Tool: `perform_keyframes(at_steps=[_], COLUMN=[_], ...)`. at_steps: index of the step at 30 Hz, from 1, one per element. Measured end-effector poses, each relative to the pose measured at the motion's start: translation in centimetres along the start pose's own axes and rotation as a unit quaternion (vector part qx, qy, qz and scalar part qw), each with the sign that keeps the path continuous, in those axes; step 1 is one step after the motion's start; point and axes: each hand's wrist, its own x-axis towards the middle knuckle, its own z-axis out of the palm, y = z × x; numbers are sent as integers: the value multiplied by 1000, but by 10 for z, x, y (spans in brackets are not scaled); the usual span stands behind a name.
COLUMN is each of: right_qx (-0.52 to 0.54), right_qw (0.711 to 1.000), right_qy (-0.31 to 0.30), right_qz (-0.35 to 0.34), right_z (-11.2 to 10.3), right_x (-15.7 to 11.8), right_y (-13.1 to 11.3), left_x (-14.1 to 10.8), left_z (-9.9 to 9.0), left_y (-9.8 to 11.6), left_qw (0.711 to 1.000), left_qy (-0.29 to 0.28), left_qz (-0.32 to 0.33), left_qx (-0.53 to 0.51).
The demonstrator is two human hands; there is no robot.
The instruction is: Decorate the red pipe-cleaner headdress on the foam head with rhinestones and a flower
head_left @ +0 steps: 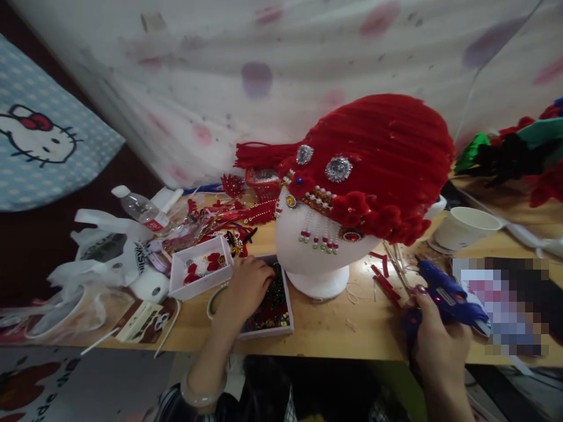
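My left hand reaches over a white tray of dark beads and gold sequins. Its fingers are bent together down at the beads; what lies between the fingertips is hidden. In my right hand is a blue glue gun, a small red light showing on its body. Between the hands stands a white foam head wearing a red headdress. Silver round ornaments, red fluffy flowers and bead fringes decorate its front.
A second white box with red and white ornaments sits left of the tray. Further left are a plastic bottle and plastic bags. A paper cup and red strips lie right of the head. A patterned curtain hangs behind.
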Motion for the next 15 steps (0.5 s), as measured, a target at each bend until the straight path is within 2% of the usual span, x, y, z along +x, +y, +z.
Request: perform_keyframes(at_steps=[2, 5, 9, 12, 15], right_qx=[3, -11, -19, -26, -27], right_qw=[999, 999, 999, 999, 998], right_qy=[23, 27, 18, 11, 5], right_qz=[24, 26, 20, 29, 48], right_z=[3, 6, 9, 10, 8], right_x=[-2, -5, -9, -10, -10], right_y=[-6, -15, -20, -19, -18], left_x=[2, 7, 10, 5, -10], left_z=[3, 7, 12, 11, -1], left_y=[0, 0, -5, -10, -11], left_qw=[1000, 1000, 999, 995, 977], left_qy=[-7, -8, 23, 80, 179], left_qz=[5, 11, 18, 24, 31], left_qx=[2, 1, -20, -62, -115])
